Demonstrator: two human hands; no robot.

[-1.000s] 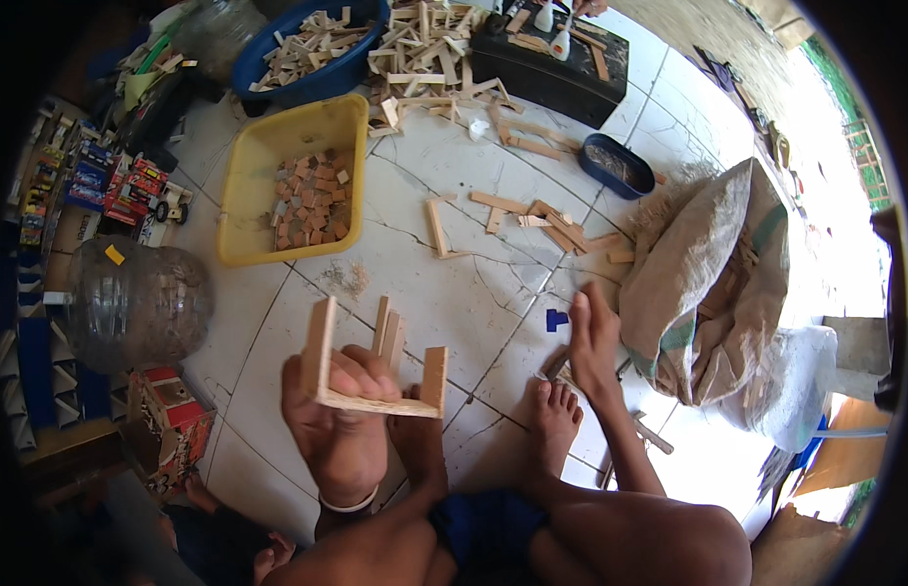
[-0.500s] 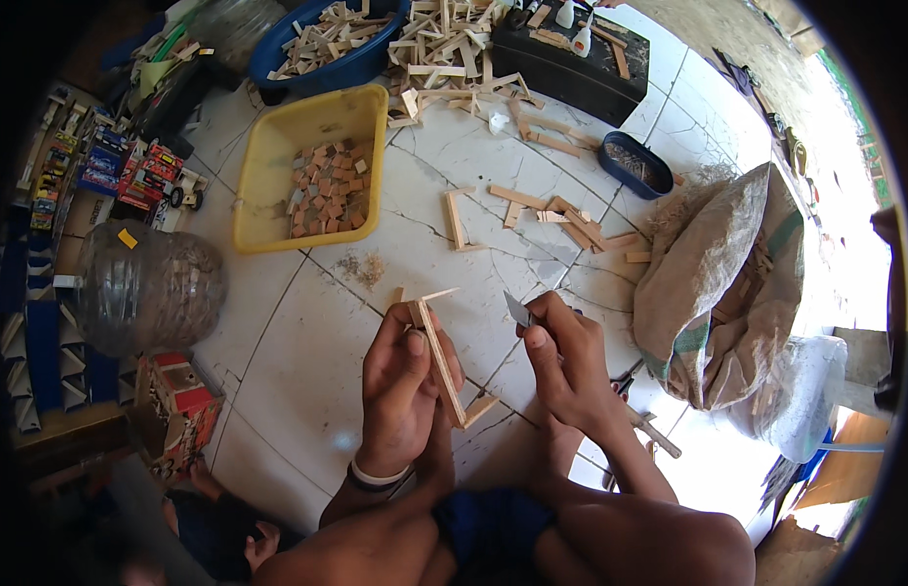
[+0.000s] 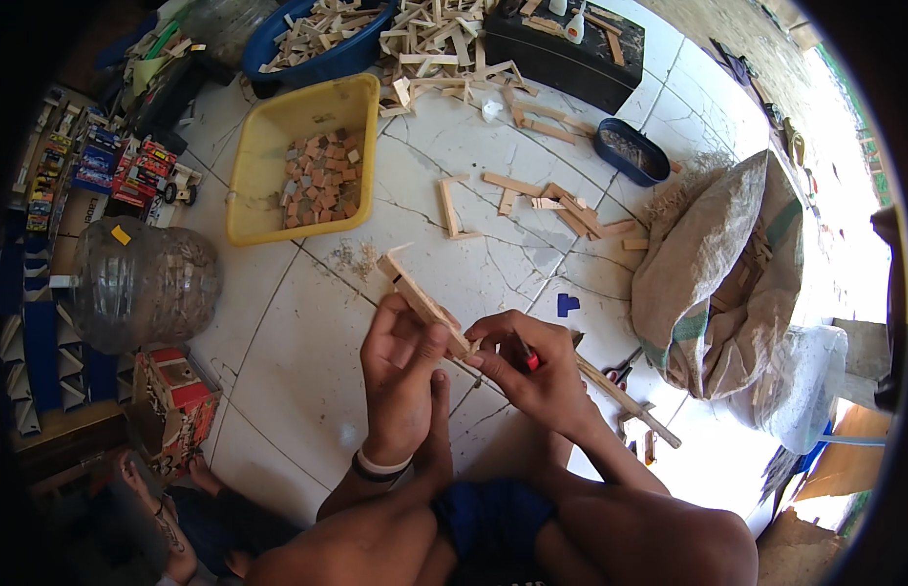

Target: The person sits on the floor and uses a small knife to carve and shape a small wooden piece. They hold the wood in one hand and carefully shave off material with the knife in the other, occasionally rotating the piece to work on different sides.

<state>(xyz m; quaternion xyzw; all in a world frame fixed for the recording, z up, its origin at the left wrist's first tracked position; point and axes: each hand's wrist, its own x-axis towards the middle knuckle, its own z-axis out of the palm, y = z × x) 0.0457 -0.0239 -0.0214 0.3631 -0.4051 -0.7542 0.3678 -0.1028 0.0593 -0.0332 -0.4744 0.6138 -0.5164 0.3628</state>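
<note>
My left hand is closed around a U-shaped wooden piece, a long strip with a short thin strip at each end. The piece tilts, its far end up and left of my fingers. At its near right end, my right hand pinches with thumb and forefinger against the wood. Tucked in the same right hand is a knife with a red and dark handle; its blade is hidden now. Beyond my hands, several similar wooden strips lie on the white tiled floor, next to another U-shaped piece.
A yellow basin of small wood squares stands at far left, near a blue tub and a heap of strips. On the right are a sack, scissors and a stick. Another person's arm shows at lower left.
My right hand has moved left with the knife and turned, from apart to touching the wooden piece. The left hand has tilted the piece, its top going left. A blue scrap now shows on the floor.
</note>
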